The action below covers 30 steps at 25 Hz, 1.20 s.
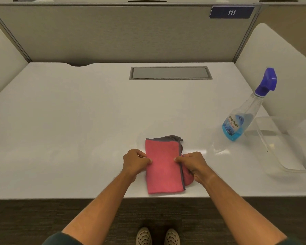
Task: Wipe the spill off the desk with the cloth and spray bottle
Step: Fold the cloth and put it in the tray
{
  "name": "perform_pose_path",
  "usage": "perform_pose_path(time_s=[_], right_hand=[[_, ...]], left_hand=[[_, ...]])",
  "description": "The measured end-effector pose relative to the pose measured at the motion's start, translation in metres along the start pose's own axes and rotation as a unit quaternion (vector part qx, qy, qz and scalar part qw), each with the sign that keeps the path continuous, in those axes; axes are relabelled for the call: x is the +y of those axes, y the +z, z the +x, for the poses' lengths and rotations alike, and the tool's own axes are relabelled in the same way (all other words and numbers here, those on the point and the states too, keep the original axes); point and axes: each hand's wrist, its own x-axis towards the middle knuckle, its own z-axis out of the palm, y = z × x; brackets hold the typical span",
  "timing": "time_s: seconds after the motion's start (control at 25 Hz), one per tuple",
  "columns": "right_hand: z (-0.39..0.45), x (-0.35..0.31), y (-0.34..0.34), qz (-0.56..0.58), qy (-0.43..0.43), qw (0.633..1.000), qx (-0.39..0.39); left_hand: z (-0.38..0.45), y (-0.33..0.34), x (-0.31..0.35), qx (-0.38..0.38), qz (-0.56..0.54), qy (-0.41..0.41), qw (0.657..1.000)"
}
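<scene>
A pink cloth (pixel 162 167) with a grey edge lies folded near the front edge of the white desk (pixel 78 112). My left hand (pixel 135 160) pinches its left edge with thumb and fingers. My right hand (pixel 193 164) pinches its right, grey-trimmed edge. A clear spray bottle (pixel 242 119) with a purple trigger head and a little blue liquid stands upright on the desk at the right, apart from both hands. A faint wet sheen (pixel 208 149) shows on the desk between the cloth and the bottle.
A clear plastic tray (pixel 283 152) sits at the desk's right edge beside the bottle. A grey cable hatch (pixel 170 73) is set into the desk's back. Grey partition walls (pixel 113 32) enclose the desk on three sides. My shoes (pixel 157 236) stand on dark carpet below.
</scene>
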Motion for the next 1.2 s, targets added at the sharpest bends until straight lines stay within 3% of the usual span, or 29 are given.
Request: perform_pose_path(time_s=[0.28, 0.56, 0.68, 0.96, 1.12, 1.2], right_hand=[[-0.010, -0.009, -0.008, 0.044, -0.035, 0.998, -0.022], [-0.022, -0.043, -0.031, 0.082, -0.133, 0.986, -0.062], [-0.025, -0.053, -0.036, 0.078, -0.168, 0.978, -0.099], [-0.020, -0.077, -0.047, -0.090, -0.256, 0.958, -0.091], [-0.017, -0.093, -0.047, -0.279, -0.331, 0.901, -0.016], [-0.017, -0.100, -0.047, -0.319, -0.343, 0.883, 0.012]], left_hand=[[-0.005, -0.010, 0.011, -0.015, -0.043, 0.010, 0.999], [-0.006, -0.038, 0.045, -0.083, -0.138, 0.080, 0.984], [-0.007, -0.044, 0.057, -0.107, -0.128, 0.123, 0.978], [-0.009, -0.050, 0.081, -0.078, 0.003, 0.204, 0.976], [-0.008, -0.052, 0.094, -0.024, 0.101, 0.258, 0.960], [-0.007, -0.054, 0.099, -0.013, 0.148, 0.283, 0.948]])
